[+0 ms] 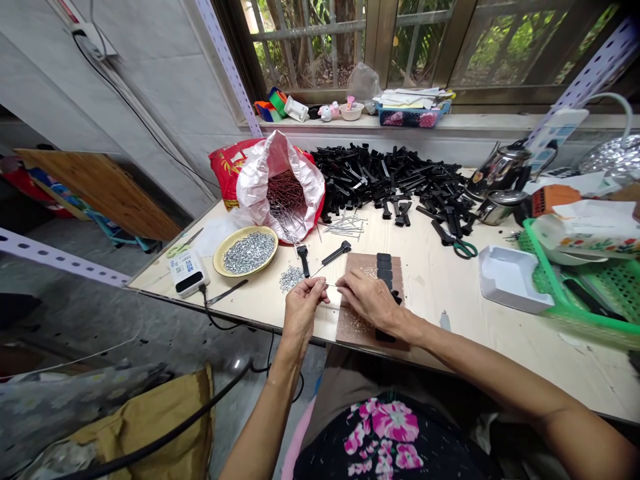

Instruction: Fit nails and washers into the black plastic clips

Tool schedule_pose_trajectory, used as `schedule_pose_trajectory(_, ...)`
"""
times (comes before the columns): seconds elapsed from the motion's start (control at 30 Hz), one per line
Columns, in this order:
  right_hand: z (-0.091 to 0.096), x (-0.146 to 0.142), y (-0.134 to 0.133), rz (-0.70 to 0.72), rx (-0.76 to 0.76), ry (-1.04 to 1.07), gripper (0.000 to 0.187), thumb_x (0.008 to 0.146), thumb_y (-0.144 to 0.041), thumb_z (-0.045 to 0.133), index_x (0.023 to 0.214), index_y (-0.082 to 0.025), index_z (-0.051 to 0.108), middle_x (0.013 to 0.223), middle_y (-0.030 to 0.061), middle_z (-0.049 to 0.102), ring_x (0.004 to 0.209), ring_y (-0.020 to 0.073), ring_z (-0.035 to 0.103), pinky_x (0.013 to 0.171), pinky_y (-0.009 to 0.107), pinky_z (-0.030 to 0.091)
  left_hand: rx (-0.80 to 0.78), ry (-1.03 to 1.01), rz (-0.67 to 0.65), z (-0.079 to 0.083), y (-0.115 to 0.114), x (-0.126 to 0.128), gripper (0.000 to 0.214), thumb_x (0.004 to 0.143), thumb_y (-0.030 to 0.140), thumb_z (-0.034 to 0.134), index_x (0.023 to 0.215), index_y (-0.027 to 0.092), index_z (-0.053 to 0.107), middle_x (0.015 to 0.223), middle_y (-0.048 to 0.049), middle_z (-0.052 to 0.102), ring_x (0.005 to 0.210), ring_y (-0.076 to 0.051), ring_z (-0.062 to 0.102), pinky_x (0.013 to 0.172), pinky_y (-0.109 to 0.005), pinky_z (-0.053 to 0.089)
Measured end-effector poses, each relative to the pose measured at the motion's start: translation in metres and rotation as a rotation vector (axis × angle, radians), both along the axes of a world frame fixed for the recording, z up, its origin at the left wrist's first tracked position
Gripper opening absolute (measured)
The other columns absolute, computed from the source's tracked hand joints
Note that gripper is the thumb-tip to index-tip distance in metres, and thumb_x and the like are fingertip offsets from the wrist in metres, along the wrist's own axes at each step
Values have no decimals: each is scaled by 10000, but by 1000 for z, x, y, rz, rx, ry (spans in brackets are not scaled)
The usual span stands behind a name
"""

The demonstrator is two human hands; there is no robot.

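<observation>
My left hand (pixel 303 305) pinches a thin metal rod between thumb and fingertips, above the table's near edge. The fingertips of my right hand (pixel 371 300) close on the rod's other end, over a brown board (pixel 350 327). A row of flat black pieces (pixel 384 260) lies on that board, partly hidden by my right hand. Just beyond my left hand are two black plastic parts, one upright (pixel 303 260) and one slanted (pixel 336 253) with a thin rod at its end. Small silver metal pieces (pixel 291 279) lie in a little heap beside them.
A yellow bowl (pixel 219 263) holds many silver pieces. Behind it, a red and white sack (pixel 250 183) contains long rods. Black parts (pixel 390 173) are heaped at the back. Scissors (pixel 455 243), a white tray (pixel 513 283) and a green basket (pixel 545 267) are on the right.
</observation>
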State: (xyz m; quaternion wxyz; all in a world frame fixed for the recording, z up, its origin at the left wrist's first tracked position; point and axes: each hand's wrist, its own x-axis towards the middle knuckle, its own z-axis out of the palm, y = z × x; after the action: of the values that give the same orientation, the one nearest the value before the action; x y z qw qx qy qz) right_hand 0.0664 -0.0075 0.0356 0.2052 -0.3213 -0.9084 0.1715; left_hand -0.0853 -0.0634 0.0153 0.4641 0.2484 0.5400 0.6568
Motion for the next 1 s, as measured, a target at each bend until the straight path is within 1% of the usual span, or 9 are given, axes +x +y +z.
schedule_pose_trajectory(0.2, -4, 11, 6, -6, -21, 58, 237, 968, -318, 415, 980, -203, 621, 896, 38, 628, 776, 143, 589, 630, 236, 389, -13, 41, -41, 5, 1, 7, 302, 672, 319, 751, 853, 95, 661, 711, -14, 623, 568, -63, 541, 590, -210, 467)
schedule_pose_trajectory(0.4, -10, 66, 49, -121, -14, 82, 195, 943, -320, 474, 984, -232, 643, 971, 28, 631, 854, 144, 593, 682, 240, 427, -68, 23, -107, 0, 6, 24, 557, 734, 423, 681, 1198, 140, 555, 856, -36, 612, 594, -73, 549, 564, -219, 480)
schedule_pose_trajectory(0.53, -21, 95, 87, -182, 30, -45, 215, 944, -322, 470, 934, -227, 662, 949, 36, 620, 833, 145, 573, 626, 235, 409, -97, 211, -151, -13, 9, 39, 590, 786, 459, 612, 1269, 139, 501, 797, -16, 570, 529, -71, 511, 472, -201, 440)
schedule_pose_trajectory(0.6, -30, 101, 91, -170, 76, -78, 228, 947, -295, 460, 907, -198, 662, 908, 53, 622, 851, 165, 551, 641, 252, 415, -95, 346, -170, -21, 10, 46, 562, 796, 464, 593, 1262, 158, 517, 837, -27, 569, 540, -79, 520, 451, -199, 430)
schedule_pose_trajectory(0.67, -40, 104, 82, -77, 117, -69, 266, 963, -252, 412, 876, -178, 653, 857, 55, 619, 835, 165, 530, 664, 268, 423, -93, 466, -154, -27, 11, 51, 524, 807, 465, 578, 1247, 183, 540, 872, -38, 578, 568, -90, 538, 450, -198, 426)
schedule_pose_trajectory(0.8, -50, 110, 60, 321, 159, -81, 339, 982, -206, 331, 848, -189, 642, 785, 26, 612, 761, 147, 503, 662, 271, 426, -119, 533, -137, -34, 12, 54, 508, 860, 474, 494, 1274, 181, 513, 693, 5, 557, 503, -89, 493, 450, -196, 414)
schedule_pose_trajectory(0.83, -49, 111, 61, 312, 156, -74, 337, 982, -221, 337, 844, -186, 642, 778, 27, 611, 754, 149, 499, 651, 271, 427, -130, 530, -137, -34, 13, 54, 511, 870, 479, 475, 1281, 176, 503, 660, 16, 544, 481, -85, 475, 445, -195, 410)
schedule_pose_trajectory(0.93, -47, 111, 71, 49, 125, 0, 323, 976, -276, 372, 842, -157, 641, 781, 46, 605, 756, 156, 496, 626, 276, 442, -151, 527, -120, -34, 15, 54, 514, 872, 493, 464, 1270, 170, 505, 695, 4, 564, 474, -78, 469, 436, -193, 409)
schedule_pose_trajectory(1.0, -48, 109, 73, 52, 124, 20, 324, 976, -274, 373, 844, -157, 644, 782, 39, 601, 763, 150, 502, 649, 286, 463, -159, 519, -112, -33, 16, 55, 512, 866, 496, 474, 1259, 170, 512, 724, -4, 577, 481, -76, 476, 436, -190, 411)
